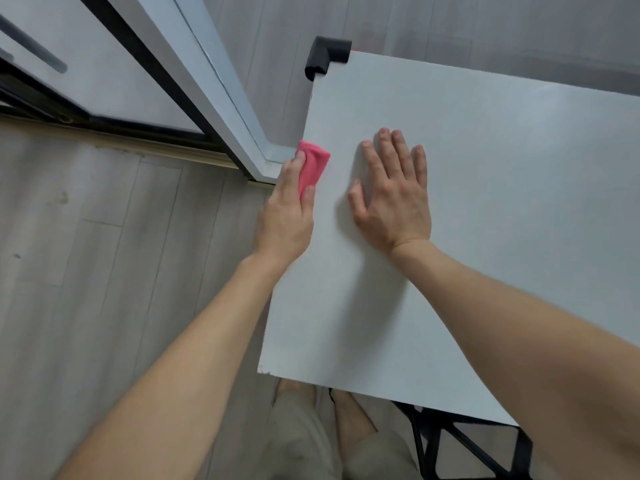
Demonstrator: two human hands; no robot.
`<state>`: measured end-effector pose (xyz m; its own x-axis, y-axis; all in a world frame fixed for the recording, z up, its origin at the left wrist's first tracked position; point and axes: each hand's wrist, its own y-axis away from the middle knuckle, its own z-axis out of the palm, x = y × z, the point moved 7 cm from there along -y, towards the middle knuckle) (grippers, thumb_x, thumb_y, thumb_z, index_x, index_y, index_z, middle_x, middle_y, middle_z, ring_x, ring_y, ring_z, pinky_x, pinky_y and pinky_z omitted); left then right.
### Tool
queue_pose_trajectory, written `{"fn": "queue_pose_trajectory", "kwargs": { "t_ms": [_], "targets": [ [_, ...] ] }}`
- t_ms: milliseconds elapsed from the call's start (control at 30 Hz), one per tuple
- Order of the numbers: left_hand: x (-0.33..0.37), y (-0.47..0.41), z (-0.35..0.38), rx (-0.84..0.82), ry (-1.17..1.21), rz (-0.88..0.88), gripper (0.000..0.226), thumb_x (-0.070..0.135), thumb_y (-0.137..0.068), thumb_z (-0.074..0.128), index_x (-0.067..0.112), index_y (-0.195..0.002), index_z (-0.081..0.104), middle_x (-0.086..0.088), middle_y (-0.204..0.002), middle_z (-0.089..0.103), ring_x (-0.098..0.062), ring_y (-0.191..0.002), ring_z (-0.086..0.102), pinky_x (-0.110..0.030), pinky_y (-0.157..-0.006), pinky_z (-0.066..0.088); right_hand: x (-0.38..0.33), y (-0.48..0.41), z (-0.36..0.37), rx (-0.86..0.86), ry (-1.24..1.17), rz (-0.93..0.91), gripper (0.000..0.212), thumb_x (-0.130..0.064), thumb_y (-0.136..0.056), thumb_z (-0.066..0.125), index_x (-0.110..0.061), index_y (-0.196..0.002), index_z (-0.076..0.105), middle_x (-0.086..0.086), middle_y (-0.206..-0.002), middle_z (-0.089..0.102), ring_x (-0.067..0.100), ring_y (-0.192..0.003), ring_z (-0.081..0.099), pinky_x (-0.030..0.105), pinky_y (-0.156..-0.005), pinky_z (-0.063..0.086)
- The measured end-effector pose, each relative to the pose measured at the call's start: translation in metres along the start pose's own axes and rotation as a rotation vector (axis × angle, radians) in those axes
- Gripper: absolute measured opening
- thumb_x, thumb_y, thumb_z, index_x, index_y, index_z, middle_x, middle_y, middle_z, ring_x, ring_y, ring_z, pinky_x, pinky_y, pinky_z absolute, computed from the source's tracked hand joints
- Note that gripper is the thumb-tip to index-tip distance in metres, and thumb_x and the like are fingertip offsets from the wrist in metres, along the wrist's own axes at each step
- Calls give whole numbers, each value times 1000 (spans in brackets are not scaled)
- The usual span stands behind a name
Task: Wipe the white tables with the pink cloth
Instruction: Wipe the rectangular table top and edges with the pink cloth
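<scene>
Pink cloth (313, 166) at white table (502, 220) edge

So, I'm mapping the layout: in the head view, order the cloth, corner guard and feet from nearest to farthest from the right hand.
1. The cloth, just left of the right hand, at the table's left edge.
2. The corner guard, on the table's far left corner.
3. The feet, below the table's near edge.

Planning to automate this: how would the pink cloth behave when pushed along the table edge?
Probably floppy: the pink cloth is bunched over the edge of the white table under the left hand. Likely light: fingers alone hold it. Should slide easily on the smooth top.
</scene>
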<state>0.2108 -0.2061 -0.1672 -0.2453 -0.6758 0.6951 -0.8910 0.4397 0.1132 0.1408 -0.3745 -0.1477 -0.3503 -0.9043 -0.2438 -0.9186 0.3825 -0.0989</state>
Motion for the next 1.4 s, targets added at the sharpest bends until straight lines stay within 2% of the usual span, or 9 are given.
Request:
{"fn": "queue_pose_trajectory", "kwargs": {
  "t_ms": [100,333,500,600,833,933,1100,1300,1400],
  "targets": [
    [8,-34,9,13,-10,-23,55,34,-116,40,27,-170,28,-3,-175,34,-35,-151,47,-47,-110,46,2,1,0,5,3,2,73,-46,-103,42,-13,-168,38,12,-179,25,29,-168,16,56,-136,6],
    [-44,200,-15,-111,47,-54,60,46,-113,37,44,-169,17,10,-178,22,-24,-153,42,-35,-116,41,3,1,-3,-49,3,14,74,-52,-105,35,-16,-170,34,12,-180,20,29,-169,11,55,-136,3],
    [-18,94,-7,-70,58,-25,58,31,-116,41,27,-170,24,-3,-171,41,-38,-135,59,-47,-102,52,-1,2,-5,-59,7,19,76,-54,-105,32,-15,-170,33,12,-180,21,28,-169,11,54,-136,3],
    [-4,35,0,-28,62,1,58,31,-114,42,23,-170,28,0,-171,40,-32,-143,53,-51,-112,47,4,4,-5,-27,2,30,74,-54,-105,33,-15,-169,35,11,-180,23,28,-168,13,53,-136,3],
    [-52,245,-13,-93,115,-69,61,40,-115,41,43,-169,15,4,-177,29,-19,-155,42,-44,-122,43,1,6,-6,-23,4,27,73,-55,-107,31,-15,-168,36,11,-179,25,28,-168,14,54,-136,5],
    [-33,173,-15,-100,72,-101,62,31,-116,44,32,-172,16,-4,-169,44,-35,-139,58,-42,-106,48,-1,6,-7,-24,-2,31,73,-54,-107,32,-14,-168,37,11,-178,27,28,-168,15,54,-136,5],
    [6,-13,-1,-95,19,-39,63,35,-114,44,24,-172,20,-7,-171,41,-36,-145,52,-50,-115,45,2,5,-4,8,-7,32,73,-55,-106,34,-14,-167,40,11,-178,29,27,-168,17,52,-137,5],
    [-41,193,-5,-137,126,-65,66,35,-115,43,42,-171,9,3,-180,19,-29,-153,44,-43,-121,42,1,5,-4,-2,18,24,74,-55,-106,34,-13,-167,39,12,-178,28,29,-168,16,54,-136,6],
    [-47,204,-12,-184,76,-138,67,35,-115,43,43,-168,4,-5,-174,35,-39,-136,59,-50,-106,51,0,4,-5,-5,17,24,74,-55,-106,35,-12,-166,39,13,-177,29,30,-167,18,56,-136,7]
  ]
}}
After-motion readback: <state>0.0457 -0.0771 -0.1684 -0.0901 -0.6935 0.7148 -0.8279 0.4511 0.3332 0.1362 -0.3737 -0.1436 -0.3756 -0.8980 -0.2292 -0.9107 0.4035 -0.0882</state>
